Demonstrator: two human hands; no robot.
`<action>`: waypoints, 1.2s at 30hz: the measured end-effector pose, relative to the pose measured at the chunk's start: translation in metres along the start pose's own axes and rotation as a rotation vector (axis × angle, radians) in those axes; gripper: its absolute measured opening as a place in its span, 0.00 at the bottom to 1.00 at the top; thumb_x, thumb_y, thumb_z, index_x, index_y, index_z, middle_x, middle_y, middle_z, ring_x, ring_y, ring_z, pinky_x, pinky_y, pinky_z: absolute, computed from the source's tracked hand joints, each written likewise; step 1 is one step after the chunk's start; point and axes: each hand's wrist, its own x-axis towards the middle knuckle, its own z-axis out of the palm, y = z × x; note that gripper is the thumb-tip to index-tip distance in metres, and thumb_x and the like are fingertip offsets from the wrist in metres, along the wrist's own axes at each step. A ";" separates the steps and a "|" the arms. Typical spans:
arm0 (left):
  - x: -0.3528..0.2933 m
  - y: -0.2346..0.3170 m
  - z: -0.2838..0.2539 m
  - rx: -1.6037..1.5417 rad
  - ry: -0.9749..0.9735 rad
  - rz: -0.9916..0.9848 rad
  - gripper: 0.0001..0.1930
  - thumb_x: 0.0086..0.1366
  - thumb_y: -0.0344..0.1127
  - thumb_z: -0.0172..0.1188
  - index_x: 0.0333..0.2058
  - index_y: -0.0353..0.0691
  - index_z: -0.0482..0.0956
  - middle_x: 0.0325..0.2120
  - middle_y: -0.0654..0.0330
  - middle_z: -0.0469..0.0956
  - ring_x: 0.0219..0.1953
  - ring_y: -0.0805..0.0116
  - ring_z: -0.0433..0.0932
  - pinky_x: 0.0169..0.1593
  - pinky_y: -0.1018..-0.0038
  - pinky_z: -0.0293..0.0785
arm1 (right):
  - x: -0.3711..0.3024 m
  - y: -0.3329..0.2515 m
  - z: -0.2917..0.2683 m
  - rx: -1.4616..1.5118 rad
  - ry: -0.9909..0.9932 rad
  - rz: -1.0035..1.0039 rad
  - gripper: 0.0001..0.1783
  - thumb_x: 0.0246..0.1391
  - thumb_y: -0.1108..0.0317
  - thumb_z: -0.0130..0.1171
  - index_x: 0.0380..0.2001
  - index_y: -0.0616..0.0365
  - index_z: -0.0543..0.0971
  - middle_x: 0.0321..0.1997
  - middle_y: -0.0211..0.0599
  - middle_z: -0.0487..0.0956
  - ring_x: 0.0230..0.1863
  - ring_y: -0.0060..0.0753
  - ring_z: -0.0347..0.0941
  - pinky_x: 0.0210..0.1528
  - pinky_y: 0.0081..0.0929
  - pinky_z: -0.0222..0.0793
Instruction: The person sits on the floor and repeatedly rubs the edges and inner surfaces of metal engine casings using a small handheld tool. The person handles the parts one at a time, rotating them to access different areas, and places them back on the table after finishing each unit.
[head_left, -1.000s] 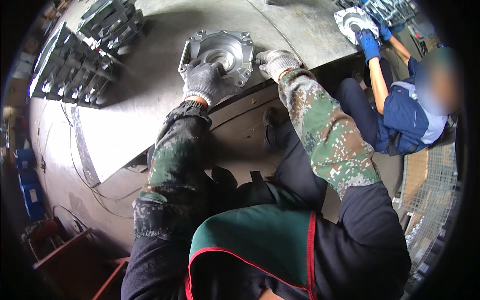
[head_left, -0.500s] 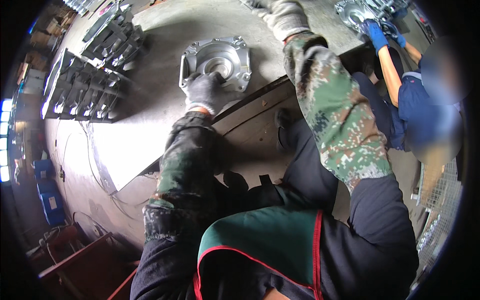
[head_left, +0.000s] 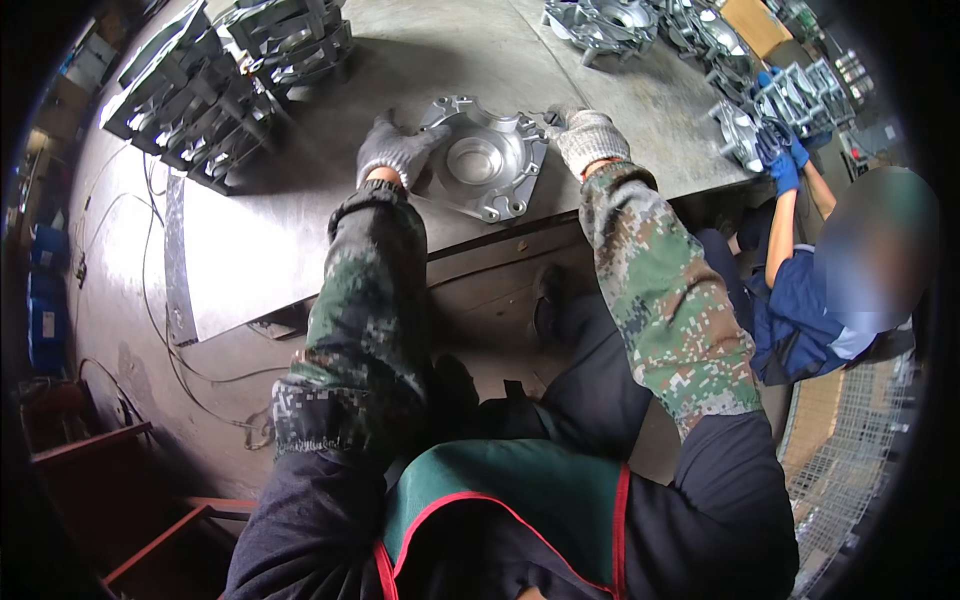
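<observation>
A silvery cast-metal housing (head_left: 505, 150) with a round recess and bolt holes along its rim lies near the front edge of the metal-topped table. My left hand (head_left: 393, 152), in a grey knit glove, grips the left side of this housing, its thumb on the rim and the other fingers partly hidden. My right hand (head_left: 592, 140), in a pale knit glove, is at the housing's upper right corner with its fingers bent together. Something small and dark shows at those fingertips, too small to name.
Stacked castings (head_left: 190, 100) stand at the left, with another stack (head_left: 290, 40) beside them. More castings (head_left: 605, 25) lie at the far side. On the right a co-worker's blue-gloved hands (head_left: 785, 165) handle a casting. Cables (head_left: 165, 290) hang left of the table (head_left: 400, 65).
My right hand has come back from the far side of the table to the housing. The housing now sits turned, and my left hand has shifted to its left side.
</observation>
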 end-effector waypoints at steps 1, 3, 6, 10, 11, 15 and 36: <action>0.006 -0.006 0.009 0.053 -0.024 -0.011 0.49 0.48 0.49 0.75 0.65 0.35 0.60 0.51 0.45 0.76 0.50 0.59 0.78 0.52 0.71 0.76 | -0.001 -0.002 -0.001 -0.042 0.009 0.012 0.22 0.55 0.49 0.60 0.53 0.38 0.77 0.49 0.43 0.80 0.51 0.50 0.77 0.53 0.42 0.73; 0.019 -0.002 0.025 0.158 -0.066 0.022 0.49 0.47 0.48 0.74 0.65 0.37 0.60 0.56 0.49 0.73 0.55 0.58 0.76 0.56 0.72 0.73 | 0.017 0.009 -0.001 -0.385 -0.128 0.109 0.19 0.56 0.51 0.58 0.50 0.40 0.81 0.52 0.42 0.79 0.55 0.49 0.75 0.55 0.43 0.72; 0.034 -0.031 0.012 0.158 -0.046 0.123 0.46 0.47 0.45 0.73 0.65 0.41 0.63 0.57 0.52 0.74 0.56 0.60 0.76 0.59 0.74 0.70 | 0.024 -0.021 0.000 -0.378 -0.109 0.020 0.18 0.57 0.55 0.58 0.50 0.43 0.80 0.52 0.42 0.80 0.55 0.49 0.76 0.55 0.45 0.73; 0.033 -0.035 0.018 0.008 -0.102 0.118 0.35 0.49 0.36 0.65 0.59 0.49 0.72 0.52 0.55 0.78 0.54 0.60 0.77 0.58 0.72 0.70 | 0.032 -0.029 -0.006 -0.408 -0.105 -0.033 0.16 0.57 0.60 0.56 0.47 0.47 0.82 0.51 0.44 0.80 0.54 0.50 0.76 0.53 0.46 0.75; 0.031 -0.031 0.021 0.023 -0.094 0.108 0.33 0.49 0.34 0.63 0.58 0.49 0.74 0.51 0.55 0.79 0.54 0.61 0.77 0.58 0.72 0.70 | 0.035 -0.031 -0.004 -0.444 -0.114 -0.019 0.15 0.57 0.62 0.55 0.46 0.48 0.82 0.50 0.45 0.80 0.53 0.50 0.77 0.52 0.46 0.75; 0.017 -0.020 0.018 0.074 -0.040 0.079 0.31 0.49 0.32 0.58 0.56 0.49 0.75 0.50 0.55 0.80 0.55 0.58 0.76 0.59 0.70 0.70 | 0.024 -0.040 -0.004 -0.479 -0.047 -0.051 0.14 0.56 0.66 0.53 0.41 0.52 0.84 0.45 0.47 0.82 0.49 0.52 0.79 0.49 0.47 0.76; 0.013 -0.016 0.021 0.124 -0.021 0.088 0.31 0.52 0.32 0.57 0.59 0.50 0.73 0.51 0.53 0.79 0.55 0.57 0.76 0.59 0.71 0.70 | 0.040 -0.034 -0.010 -0.728 -0.146 -0.251 0.18 0.59 0.61 0.50 0.49 0.49 0.82 0.53 0.43 0.80 0.55 0.47 0.76 0.56 0.45 0.72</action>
